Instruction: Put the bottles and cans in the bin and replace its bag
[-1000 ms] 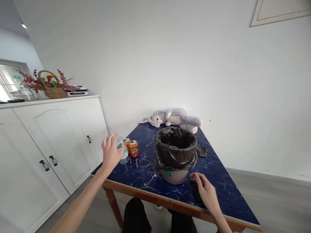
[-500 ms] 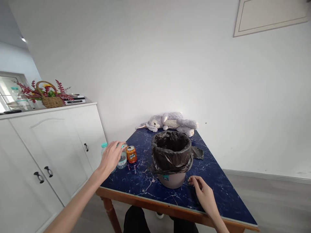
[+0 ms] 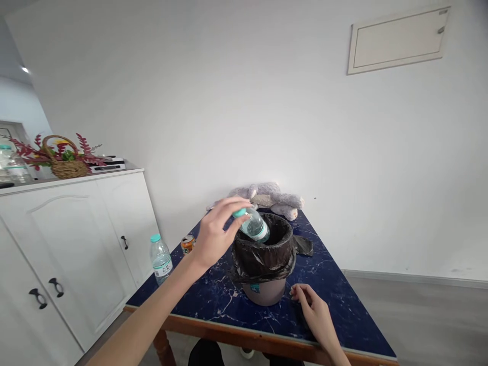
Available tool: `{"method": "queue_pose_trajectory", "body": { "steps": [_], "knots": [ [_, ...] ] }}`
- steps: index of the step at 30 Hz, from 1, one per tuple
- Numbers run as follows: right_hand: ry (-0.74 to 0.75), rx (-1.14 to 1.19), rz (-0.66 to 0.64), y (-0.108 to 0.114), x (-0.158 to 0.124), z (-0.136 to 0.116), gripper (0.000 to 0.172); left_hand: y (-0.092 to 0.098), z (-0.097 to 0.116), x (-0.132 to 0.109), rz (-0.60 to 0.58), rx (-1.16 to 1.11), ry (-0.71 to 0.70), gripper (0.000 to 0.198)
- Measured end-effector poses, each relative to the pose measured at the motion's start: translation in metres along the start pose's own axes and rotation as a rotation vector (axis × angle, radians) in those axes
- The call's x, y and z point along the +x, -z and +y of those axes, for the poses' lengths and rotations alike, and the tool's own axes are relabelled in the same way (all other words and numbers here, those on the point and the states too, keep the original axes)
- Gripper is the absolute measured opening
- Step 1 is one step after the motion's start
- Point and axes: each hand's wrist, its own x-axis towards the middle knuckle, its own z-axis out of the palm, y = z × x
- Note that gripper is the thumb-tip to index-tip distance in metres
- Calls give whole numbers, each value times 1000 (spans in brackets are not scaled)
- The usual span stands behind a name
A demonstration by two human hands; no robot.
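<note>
Left hand grasps a clear bottle at the mouth of a bin.
The bench's wooden front edge runs just in front of the bin, with bare blue marbled surface to its right and a second bottle upright near the left edge, a can beyond it; a plush toy lies at the far end, by the wall. The grasped bottle is see-through, with a turquoise cap and pale label, tilted base-down into the black bag lining the bin. The left hand reaches across, fingers and thumb about the cap end; the right hand lies loosely curled beside the bin, though whether it encloses anything cannot be told.
</note>
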Motion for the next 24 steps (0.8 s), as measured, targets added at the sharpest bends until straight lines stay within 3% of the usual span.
{"method": "queue_pose_trajectory", "body": {
  "steps": [3, 5, 7, 11, 13, 16, 19, 24],
  "knots": [
    [-4, 10, 8, 0, 0, -2, 61, -15, -28, -17, -272, -72, 86, 21],
    [-9, 17, 4, 0, 0, -3, 60, -10, -43, -26, -386, -66, 166, 23],
    [-15, 16, 1, 1, 0, -4, 59, 6, -58, -33, -350, -16, 244, 25],
    [-31, 16, -27, 2, 0, -4, 57, 53, -98, -52, -155, 226, 334, 30],
    [-37, 22, -35, 3, 0, -4, 56, 77, -126, -70, -157, 426, 363, 35],
    [-33, 21, -35, 3, -1, -2, 55, 105, -169, -109, -246, 655, 471, 53],
    [-46, 7, -44, 4, -2, 2, 55, 123, -197, -150, -406, 810, 666, 69],
    [-60, -6, -69, 3, -2, 7, 55, 132, -197, -185, -532, 810, 813, 63]
  ]
}}
